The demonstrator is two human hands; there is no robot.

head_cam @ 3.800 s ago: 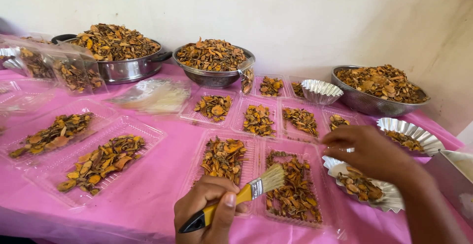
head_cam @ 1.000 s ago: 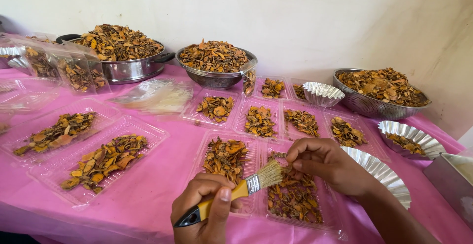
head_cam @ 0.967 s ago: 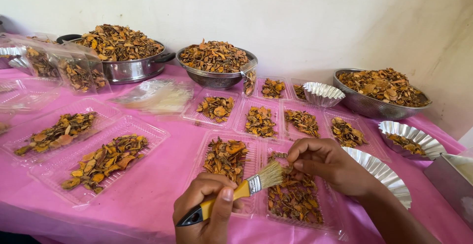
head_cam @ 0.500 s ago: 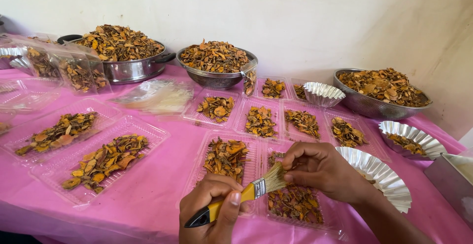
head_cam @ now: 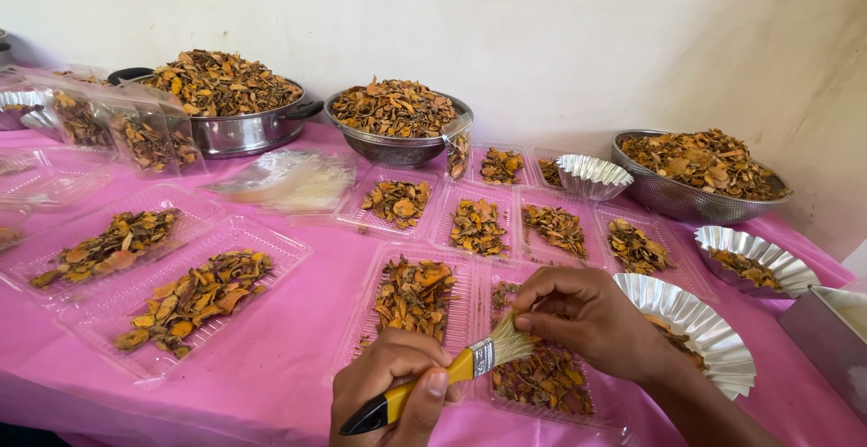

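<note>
My left hand (head_cam: 397, 391) grips a paintbrush (head_cam: 456, 370) with a yellow and black handle, bristles pointing up and right. My right hand (head_cam: 591, 321) is pinched shut just at the bristle tips, over a clear plastic tray (head_cam: 612, 420) of dried orange-brown slices. I cannot tell if a slice sits between those fingers. A fluted foil cup (head_cam: 700, 330) tilts behind my right wrist, a few slices showing inside. Another filled clear tray (head_cam: 361, 334) lies just left of the brush.
Several more clear trays of dried slices cover the pink tablecloth (head_cam: 307, 293). Along the wall stand a steel pan (head_cam: 239, 126), a steel bowl (head_cam: 393, 144) and a colander (head_cam: 677, 192), all heaped. Filled bags (head_cam: 135, 135) stand at left. A metal box (head_cam: 826, 330) sits at right.
My right hand moved from the foil cups at right to the brush bristles over the near tray. Both hands and the brush have drifted slightly lower and nearer.
</note>
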